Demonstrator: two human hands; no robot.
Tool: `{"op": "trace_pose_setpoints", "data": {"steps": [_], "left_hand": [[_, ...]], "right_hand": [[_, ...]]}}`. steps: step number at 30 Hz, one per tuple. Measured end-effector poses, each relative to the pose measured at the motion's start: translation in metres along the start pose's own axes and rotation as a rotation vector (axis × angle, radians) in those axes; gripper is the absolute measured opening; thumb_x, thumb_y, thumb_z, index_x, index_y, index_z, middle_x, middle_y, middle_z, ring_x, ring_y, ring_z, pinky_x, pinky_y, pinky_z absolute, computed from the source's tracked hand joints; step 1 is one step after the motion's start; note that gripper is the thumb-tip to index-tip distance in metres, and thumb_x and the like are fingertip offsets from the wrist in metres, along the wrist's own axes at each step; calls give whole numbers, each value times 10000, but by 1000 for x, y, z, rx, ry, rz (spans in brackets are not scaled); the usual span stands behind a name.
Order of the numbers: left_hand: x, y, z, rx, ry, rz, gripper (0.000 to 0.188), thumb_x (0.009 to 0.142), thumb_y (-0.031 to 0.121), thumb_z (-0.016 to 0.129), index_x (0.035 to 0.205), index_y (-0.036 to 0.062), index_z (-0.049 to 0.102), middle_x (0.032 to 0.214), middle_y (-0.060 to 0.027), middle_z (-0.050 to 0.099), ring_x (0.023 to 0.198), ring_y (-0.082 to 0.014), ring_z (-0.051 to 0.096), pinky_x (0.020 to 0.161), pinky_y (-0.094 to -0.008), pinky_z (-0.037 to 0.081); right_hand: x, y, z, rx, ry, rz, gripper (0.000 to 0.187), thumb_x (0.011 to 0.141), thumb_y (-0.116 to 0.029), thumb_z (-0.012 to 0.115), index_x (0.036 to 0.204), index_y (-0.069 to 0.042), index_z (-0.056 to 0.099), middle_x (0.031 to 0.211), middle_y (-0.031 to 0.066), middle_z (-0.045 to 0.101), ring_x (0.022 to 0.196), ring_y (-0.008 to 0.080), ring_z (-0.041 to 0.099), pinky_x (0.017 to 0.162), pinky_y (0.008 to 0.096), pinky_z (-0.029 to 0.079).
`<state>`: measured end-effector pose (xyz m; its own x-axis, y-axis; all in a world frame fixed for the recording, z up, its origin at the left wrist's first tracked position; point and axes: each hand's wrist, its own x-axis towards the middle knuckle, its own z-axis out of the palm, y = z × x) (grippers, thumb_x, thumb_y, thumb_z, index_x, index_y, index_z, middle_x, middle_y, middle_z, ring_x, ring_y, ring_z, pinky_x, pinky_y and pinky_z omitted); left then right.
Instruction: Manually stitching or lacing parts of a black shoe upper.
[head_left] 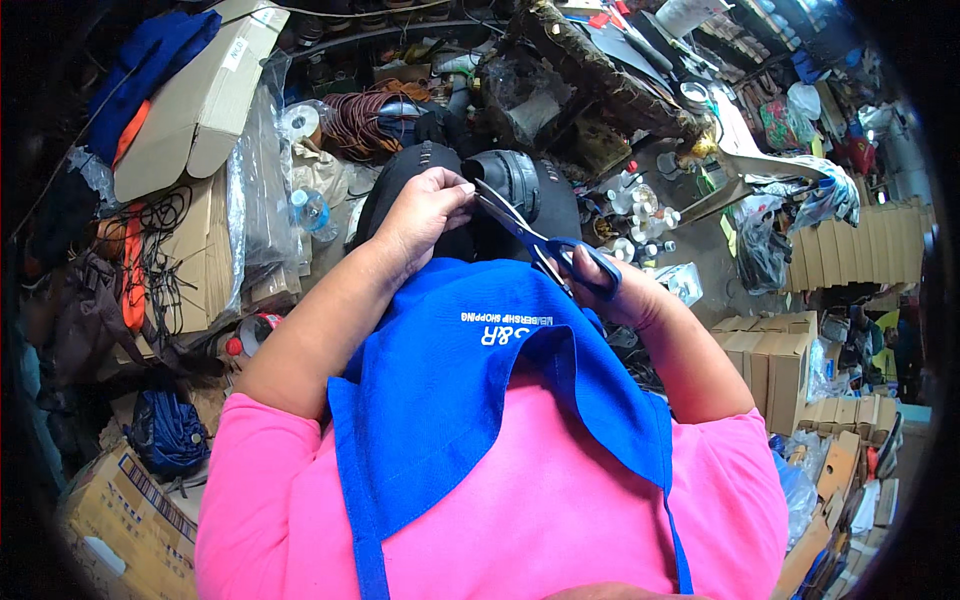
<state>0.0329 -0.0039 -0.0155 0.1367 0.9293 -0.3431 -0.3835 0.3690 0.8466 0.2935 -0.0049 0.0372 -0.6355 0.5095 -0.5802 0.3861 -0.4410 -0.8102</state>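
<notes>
My right hand (622,292) grips a pair of scissors (528,232) by its dark blue handles, and the blades point up and to the left. Their tips are beside the fingertips of my left hand (428,212). That hand is closed in a pinch over my lap, but whatever lies between its fingers is too small to name. Just beyond the blades, a rounded black ribbed object (520,178) rests at my knees. A blue apron (430,400) with white lettering covers my front and lies below both hands.
Cardboard (205,100) leans at the left, with a clear plastic bottle (311,212) closer in. Coiled brown cord (362,122) lies ahead. Several small bottles (640,205) stand right of my knees. Cardboard boxes (770,360) are stacked at the right, and a wooden stand (740,165) is farther off.
</notes>
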Motion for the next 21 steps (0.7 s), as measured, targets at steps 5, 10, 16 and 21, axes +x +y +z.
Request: {"op": "trace_pose_setpoints", "data": {"steps": [5, 10, 16, 21], "left_hand": [[-4, -7, 3, -27, 51, 34, 91, 900, 153, 564, 952, 82, 543, 934, -29, 607, 873, -128, 580, 840, -309, 461], [-5, -13, 8, -44, 63, 97, 82, 906, 130, 551, 948, 60, 546, 918, -35, 595, 874, -125, 576, 839, -298, 467], [-3, -15, 10, -37, 59, 129, 73, 912, 117, 539, 940, 51, 542, 919, -39, 590, 868, -120, 573, 836, -286, 466], [-1, -18, 10, -29, 67, 136, 72, 913, 116, 536, 930, 47, 543, 901, -40, 595, 854, -127, 583, 824, -285, 475]], "right_hand": [[7, -4, 18, -29, 67, -7, 602, 889, -620, 434, 1061, -57, 564, 934, 22, 574, 858, 106, 478, 809, 276, 416], [14, -9, 41, 118, 112, -46, 607, 823, -661, 509, 1015, -88, 560, 880, -6, 541, 809, 88, 473, 746, 244, 399], [29, 4, 44, 233, 97, -132, 428, 828, -517, 636, 928, -113, 539, 788, -62, 478, 711, 39, 422, 636, 188, 360], [31, 8, 44, 183, 110, -162, 416, 835, -486, 643, 934, -94, 545, 810, -50, 511, 725, 40, 452, 637, 196, 388]]}}
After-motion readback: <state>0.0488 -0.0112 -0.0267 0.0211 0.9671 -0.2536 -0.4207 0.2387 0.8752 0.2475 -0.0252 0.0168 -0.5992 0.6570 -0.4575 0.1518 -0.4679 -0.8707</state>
